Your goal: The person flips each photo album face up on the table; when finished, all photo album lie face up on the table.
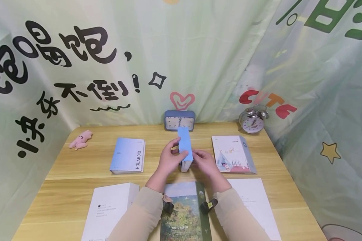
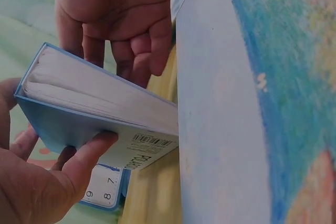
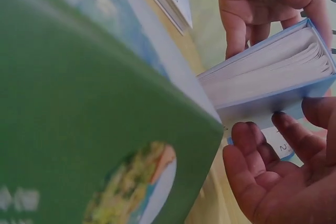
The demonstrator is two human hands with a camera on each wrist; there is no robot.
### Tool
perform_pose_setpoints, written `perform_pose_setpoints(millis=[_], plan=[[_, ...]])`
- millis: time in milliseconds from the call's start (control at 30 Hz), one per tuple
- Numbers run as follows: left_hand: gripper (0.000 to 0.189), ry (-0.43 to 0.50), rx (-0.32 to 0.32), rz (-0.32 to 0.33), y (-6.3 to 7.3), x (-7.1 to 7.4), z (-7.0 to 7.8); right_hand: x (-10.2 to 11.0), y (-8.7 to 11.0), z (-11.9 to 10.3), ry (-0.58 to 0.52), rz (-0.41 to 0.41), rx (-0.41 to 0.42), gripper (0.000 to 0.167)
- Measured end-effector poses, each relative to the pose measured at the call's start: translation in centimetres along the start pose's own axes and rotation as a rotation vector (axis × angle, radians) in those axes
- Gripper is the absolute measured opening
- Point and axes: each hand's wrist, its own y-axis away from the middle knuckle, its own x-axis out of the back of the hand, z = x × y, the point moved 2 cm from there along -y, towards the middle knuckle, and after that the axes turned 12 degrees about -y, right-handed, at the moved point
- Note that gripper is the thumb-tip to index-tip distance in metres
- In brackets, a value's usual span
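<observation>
Between both hands a small blue photo album (image 1: 185, 142) stands on edge, its spine facing up and page ends toward me. My left hand (image 1: 170, 158) grips it from the left, thumb and fingers about the spine end. In the left wrist view, the left thumb (image 2: 97, 145) lies on the cover with the barcode. My right hand (image 1: 205, 162) is at the album's right side; in the right wrist view, its fingertips (image 3: 281, 119) touch the cover while the other fingers bend loosely. White page edges (image 3: 273, 66) show between the covers.
A green-spined photo album (image 1: 181, 211) lies below my wrists, with white albums (image 1: 111, 207) (image 1: 256, 201) beside it. Further back lie a Polaroid album (image 1: 128, 155) and a tent-picture album (image 1: 230, 154). A blue clock (image 1: 170, 124), alarm clock (image 1: 252, 122) and pink toy (image 1: 80, 140) sit behind.
</observation>
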Motion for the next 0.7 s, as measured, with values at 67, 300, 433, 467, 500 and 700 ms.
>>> perform_pose_setpoints(millis=[67,300,433,467,500,700], plan=[[0.067,-0.015,-0.011,-0.005,0.01,-0.05,0.0,0.07,-0.1,0.13,0.018,-0.016,-0.009,0.036],[0.074,-0.025,-0.006,0.012,-0.07,-0.11,-0.13,0.31,-0.23,0.36,0.11,-0.07,-0.026,0.041],[0.074,-0.028,-0.006,0.019,-0.08,-0.03,-0.22,0.4,-0.23,0.54,0.135,-0.108,-0.058,0.045],[0.073,-0.034,-0.011,0.021,-0.09,0.0,-0.28,0.41,-0.25,0.59,0.14,-0.114,-0.062,0.045],[0.073,-0.038,-0.014,0.023,-0.09,0.03,-0.26,0.43,-0.25,0.64,0.145,-0.118,-0.066,0.046],[0.075,-0.087,-0.039,0.054,-0.21,0.12,-0.41,0.45,-0.33,0.82,0.153,-0.137,-0.057,0.046]])
